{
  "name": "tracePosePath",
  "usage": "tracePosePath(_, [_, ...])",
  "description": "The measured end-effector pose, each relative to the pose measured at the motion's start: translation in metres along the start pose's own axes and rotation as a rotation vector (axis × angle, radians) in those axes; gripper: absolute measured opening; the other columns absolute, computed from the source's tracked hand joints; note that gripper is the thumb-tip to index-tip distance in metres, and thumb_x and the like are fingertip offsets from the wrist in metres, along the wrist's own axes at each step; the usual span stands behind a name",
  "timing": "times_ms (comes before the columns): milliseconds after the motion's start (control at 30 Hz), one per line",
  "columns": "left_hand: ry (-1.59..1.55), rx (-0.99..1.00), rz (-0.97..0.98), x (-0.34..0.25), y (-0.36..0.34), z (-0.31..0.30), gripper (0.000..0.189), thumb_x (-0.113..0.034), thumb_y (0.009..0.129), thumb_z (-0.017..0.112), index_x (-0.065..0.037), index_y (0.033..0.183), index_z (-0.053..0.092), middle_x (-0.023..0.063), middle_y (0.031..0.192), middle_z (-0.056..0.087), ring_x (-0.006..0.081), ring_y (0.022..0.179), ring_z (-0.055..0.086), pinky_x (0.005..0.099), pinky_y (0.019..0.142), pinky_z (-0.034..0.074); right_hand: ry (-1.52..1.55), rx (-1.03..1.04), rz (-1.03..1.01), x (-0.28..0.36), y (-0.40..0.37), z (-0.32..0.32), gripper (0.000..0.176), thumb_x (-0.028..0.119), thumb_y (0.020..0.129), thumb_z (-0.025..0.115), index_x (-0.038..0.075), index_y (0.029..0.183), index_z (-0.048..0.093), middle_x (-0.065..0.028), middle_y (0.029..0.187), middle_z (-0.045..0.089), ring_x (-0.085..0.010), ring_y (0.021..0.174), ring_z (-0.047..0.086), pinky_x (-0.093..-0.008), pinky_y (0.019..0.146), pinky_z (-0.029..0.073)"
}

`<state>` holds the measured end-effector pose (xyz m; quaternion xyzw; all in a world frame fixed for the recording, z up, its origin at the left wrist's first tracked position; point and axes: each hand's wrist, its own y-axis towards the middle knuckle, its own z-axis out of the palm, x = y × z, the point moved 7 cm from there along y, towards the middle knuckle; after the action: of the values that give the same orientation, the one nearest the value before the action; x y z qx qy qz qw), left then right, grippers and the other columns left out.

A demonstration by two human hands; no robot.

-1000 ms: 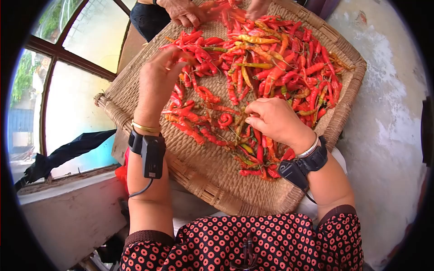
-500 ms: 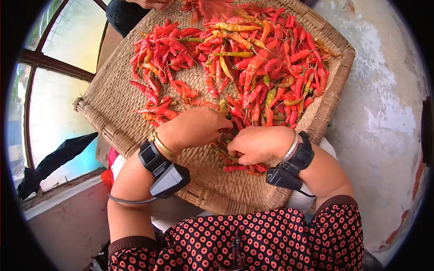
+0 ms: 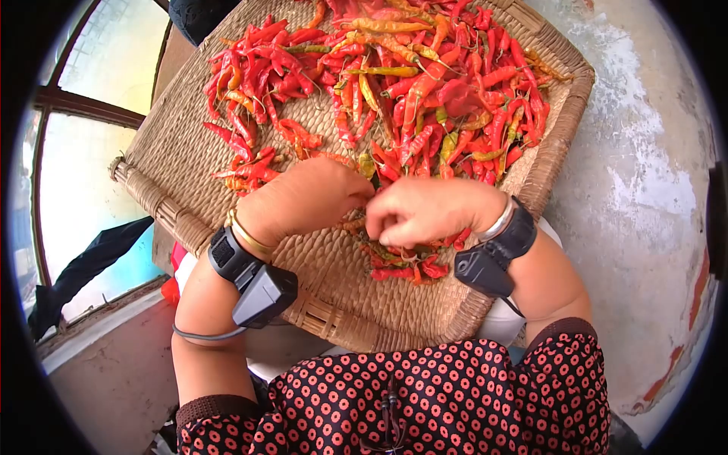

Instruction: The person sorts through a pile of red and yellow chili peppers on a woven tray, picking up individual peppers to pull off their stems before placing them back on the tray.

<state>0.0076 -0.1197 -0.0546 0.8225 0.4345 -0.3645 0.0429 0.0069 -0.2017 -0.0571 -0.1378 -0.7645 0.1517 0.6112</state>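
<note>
Many red chili peppers (image 3: 425, 98), some yellow or greenish, lie heaped on a woven tray (image 3: 326, 265). My left hand (image 3: 315, 196) is closed above the near side of the heap, its fingertips bent down beside a yellow-green chili (image 3: 366, 165). Close to its right, almost touching, my right hand (image 3: 432, 209) has its fingers curled in and thumb pressed toward them. Whatever either hand pinches is hidden by the fingers. Below my right hand sits a small separate cluster of chilies (image 3: 409, 269).
The tray's raised rim (image 3: 565, 125) runs along the right. A paned window (image 3: 83, 182) with a dark cloth (image 3: 91, 265) is at left, and a stained wall or floor surface (image 3: 629, 167) is at right. Dark clothing (image 3: 201, 17) shows at the top left.
Both hands have risen slightly in view, and my right hand has come closer to my left. More of the small near cluster shows. A person's hand at the top edge has left view.
</note>
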Motion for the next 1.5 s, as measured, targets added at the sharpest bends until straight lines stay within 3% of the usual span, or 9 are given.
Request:
tracePosePath(167, [-0.368, -0.049, 0.010, -0.009, -0.002, -0.015, 0.018, -0.013, 0.077, 0.060, -0.006, 0.093, 0.064, 0.0156, 0.076, 0.062, 0.0276, 0.067, 0.062, 0.0349, 0.065, 0.048, 0.617, -0.350, -0.154, 0.008, -0.008, -0.032, 0.016, 0.015, 0.086, 0.056, 0.001, 0.092, 0.058, -0.0008, 0.074, 0.058, -0.0085, 0.059, 0.058, -0.0220, 0.055, 0.048])
tracePosePath(333, [-0.611, -0.020, -0.133, -0.005, -0.005, -0.018, 0.015, -0.018, 0.086, 0.059, -0.007, 0.096, 0.064, -0.0038, 0.066, 0.055, 0.0027, 0.055, 0.047, 0.0212, 0.051, 0.043, 0.926, -0.603, -0.290, 0.005, -0.016, -0.047, 0.017, 0.017, 0.090, 0.050, 0.002, 0.096, 0.056, -0.0037, 0.080, 0.059, -0.0103, 0.058, 0.056, -0.0236, 0.057, 0.049])
tracePosePath(500, [-0.737, -0.363, -0.392, 0.036, -0.024, -0.054, 0.022, -0.022, 0.090, 0.055, -0.002, 0.096, 0.062, -0.0020, 0.068, 0.061, 0.0040, 0.049, 0.049, 0.0196, 0.046, 0.041, 0.405, -0.864, -0.032, -0.007, -0.027, -0.062, 0.021, 0.022, 0.085, 0.056, 0.002, 0.082, 0.061, -0.0051, 0.067, 0.061, -0.0155, 0.055, 0.060, -0.0282, 0.050, 0.048])
tracePosePath(567, [-0.853, -0.620, -0.272, 0.051, -0.029, -0.077, 0.027, -0.020, 0.090, 0.054, -0.001, 0.108, 0.056, 0.0008, 0.076, 0.062, 0.0026, 0.058, 0.052, 0.0172, 0.051, 0.042, -0.339, -0.455, -0.032, -0.002, -0.008, -0.031, 0.021, 0.023, 0.079, 0.059, 0.002, 0.078, 0.062, -0.0104, 0.064, 0.060, -0.0206, 0.059, 0.060, -0.0329, 0.056, 0.048])
tracePosePath(767, [-0.776, -1.129, -0.268, 0.061, -0.041, -0.088, 0.051, -0.021, 0.086, 0.062, 0.001, 0.127, 0.042, 0.0084, 0.100, 0.061, 0.0066, 0.068, 0.055, 0.0208, 0.059, 0.046, -0.639, 0.013, 0.012, 0.008, -0.002, 0.031, 0.028, 0.025, 0.066, 0.070, 0.001, 0.078, 0.060, -0.0159, 0.068, 0.060, -0.0328, 0.072, 0.061, -0.0414, 0.063, 0.047])
tracePosePath(1000, [-0.530, -0.758, -0.272, 0.041, -0.018, -0.066, 0.038, -0.017, 0.083, 0.064, -0.003, 0.117, 0.054, -0.0010, 0.077, 0.060, 0.0041, 0.065, 0.052, 0.0203, 0.059, 0.045, -0.811, -0.169, -0.022, 0.003, 0.014, 0.049, 0.018, 0.016, 0.067, 0.063, 0.000, 0.075, 0.058, -0.0144, 0.064, 0.060, -0.0313, 0.067, 0.062, -0.0414, 0.060, 0.049])
tracePosePath(1233, [-0.448, -0.382, -0.262, 0.025, -0.008, -0.041, 0.030, -0.014, 0.086, 0.061, -0.001, 0.112, 0.056, -0.0021, 0.085, 0.059, 0.0037, 0.070, 0.052, 0.0214, 0.061, 0.045, -0.443, -0.345, 0.024, -0.005, 0.013, -0.008, 0.018, 0.020, 0.068, 0.056, 0.003, 0.073, 0.060, -0.0178, 0.066, 0.059, -0.0349, 0.066, 0.059, -0.0437, 0.060, 0.047])
tracePosePath(1300, [-0.465, -0.232, -0.026, 0.010, -0.001, -0.029, 0.029, -0.021, 0.083, 0.063, 0.000, 0.102, 0.061, 0.0044, 0.074, 0.063, 0.0111, 0.061, 0.056, 0.0277, 0.058, 0.047, -0.280, -0.470, 0.045, -0.006, 0.010, -0.025, 0.019, 0.018, 0.069, 0.058, 0.002, 0.080, 0.060, -0.0158, 0.067, 0.057, -0.0229, 0.061, 0.058, -0.0354, 0.058, 0.045])
tracePosePath(1500, [-0.644, -0.016, -0.193, 0.010, -0.009, -0.023, 0.034, -0.029, 0.082, 0.064, 0.002, 0.095, 0.058, 0.0101, 0.072, 0.063, 0.0126, 0.063, 0.060, 0.0278, 0.059, 0.048, 0.118, -0.517, 0.065, -0.010, 0.002, -0.039, 0.026, 0.023, 0.074, 0.064, -0.001, 0.084, 0.062, -0.0092, 0.067, 0.061, -0.0106, 0.064, 0.055, -0.0305, 0.060, 0.045])
